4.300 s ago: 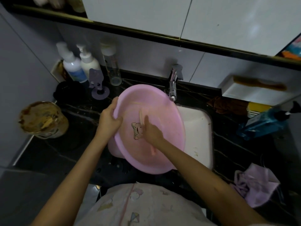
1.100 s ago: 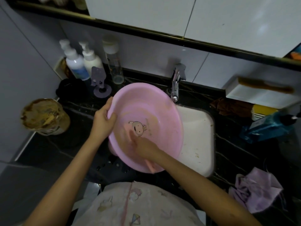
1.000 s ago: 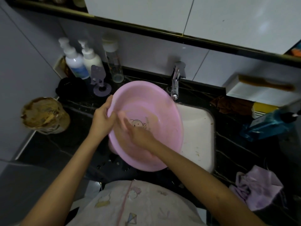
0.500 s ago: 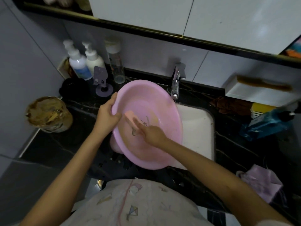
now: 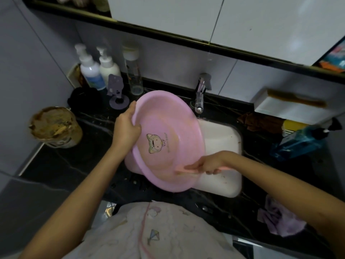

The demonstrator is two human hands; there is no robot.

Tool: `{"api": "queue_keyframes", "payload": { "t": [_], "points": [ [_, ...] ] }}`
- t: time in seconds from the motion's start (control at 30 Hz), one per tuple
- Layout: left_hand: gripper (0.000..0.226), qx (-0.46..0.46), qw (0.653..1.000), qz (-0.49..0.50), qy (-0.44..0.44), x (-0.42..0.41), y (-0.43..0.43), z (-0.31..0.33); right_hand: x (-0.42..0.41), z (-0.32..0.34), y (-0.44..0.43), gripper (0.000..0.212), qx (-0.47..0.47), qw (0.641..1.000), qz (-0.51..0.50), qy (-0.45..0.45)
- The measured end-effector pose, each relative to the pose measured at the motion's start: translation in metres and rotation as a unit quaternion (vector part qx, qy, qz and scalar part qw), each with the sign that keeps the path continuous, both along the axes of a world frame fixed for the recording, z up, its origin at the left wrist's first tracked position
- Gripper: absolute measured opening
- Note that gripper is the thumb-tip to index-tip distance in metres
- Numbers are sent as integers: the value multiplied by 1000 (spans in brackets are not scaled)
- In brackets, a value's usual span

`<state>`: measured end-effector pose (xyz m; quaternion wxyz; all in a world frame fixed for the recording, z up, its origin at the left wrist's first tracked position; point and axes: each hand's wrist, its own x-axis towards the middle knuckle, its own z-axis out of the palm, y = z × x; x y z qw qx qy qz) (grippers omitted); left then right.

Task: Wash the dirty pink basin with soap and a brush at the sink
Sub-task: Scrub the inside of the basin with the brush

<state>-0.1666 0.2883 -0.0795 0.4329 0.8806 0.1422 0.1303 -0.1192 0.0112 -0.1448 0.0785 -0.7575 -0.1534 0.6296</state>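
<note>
Left hand [image 5: 125,126] tilts pink basin [image 5: 168,139]; right hand [image 5: 209,163] grips brush [image 5: 188,171].

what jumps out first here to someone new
The big pink basin, tilted over the white sink with a cartoon animal printed inside, dominates the middle. The left hand grips its left rim while the right hand holds a pink brush at its near edge. A grimy brown tin stands at far left.

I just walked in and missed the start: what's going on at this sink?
A person is washing a pink basin over the white sink. The left hand grips its rim and holds it tilted, while the right hand presses a pink brush against the near rim. No water shows at the tap.
</note>
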Motion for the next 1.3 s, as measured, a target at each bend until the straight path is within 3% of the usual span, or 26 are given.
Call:
{"api": "queue_keyframes", "payload": {
  "t": [0.03,0.1,0.17,0.2,0.3,0.37,0.43,0.5,0.6,0.67,0.73,0.77,0.83,0.93,0.97,1.03,1.1,1.13,1.2,1.3],
  "points": [
    [70,-2,1000,-4,0,1,1,-1,10,1,0,54,-9,1000,14,-26],
    [71,-7,1000,-23,1,3,3,-5,33,2,0,53,-46,979,63,-187],
    [72,-12,1000,-23,0,1,5,-4,40,7,4,53,-95,911,138,-378],
    [72,-13,1000,-19,-4,0,5,-4,33,9,8,54,-102,899,152,-397],
    [69,-14,1000,-13,-19,-3,3,0,-12,-4,27,60,-46,968,125,-215],
    [68,-21,999,1,-24,-2,0,-1,-44,2,45,58,61,992,30,-106],
    [67,-24,999,11,-24,-2,-2,-3,-65,20,66,47,174,976,-114,-59],
    [66,-31,999,11,-27,-2,-3,-6,-79,32,73,41,226,948,-225,-15],
    [68,-39,999,9,-28,-1,4,-12,-80,26,48,43,186,967,-170,-45],
    [68,-39,999,15,-20,0,4,-14,-70,15,14,50,81,983,-71,-148],
    [67,-37,999,26,-9,2,2,-15,-64,5,2,55,-20,974,-43,-221],
    [67,-39,999,34,-8,3,0,-14,-67,2,7,54,-12,973,-67,-219],
    [67,-47,998,43,-6,4,-2,-15,-90,10,39,50,99,973,-120,-171],
    [67,-49,998,39,-8,5,-1,-16,-123,27,60,48,238,942,-216,-97],
    [66,-48,998,32,-14,4,-1,-16,-122,26,49,47,221,948,-202,-110],
    [63,-44,999,17,-23,3,-1,-15,-110,14,13,49,91,967,-128,-198],
    [61,-44,999,8,-26,4,-3,-16,-98,8,-15,53,-53,955,-84,-279],
    [61,-44,999,6,-28,5,-4,-17,-96,6,-13,53,-57,954,-94,-279],
    [61,-43,999,1,-29,5,-6,-18,-105,7,13,53,53,962,-140,-227],
    [62,-47,999,7,-19,4,-6,-15,-126,17,52,48,215,944,-229,-101]
  ]
}}
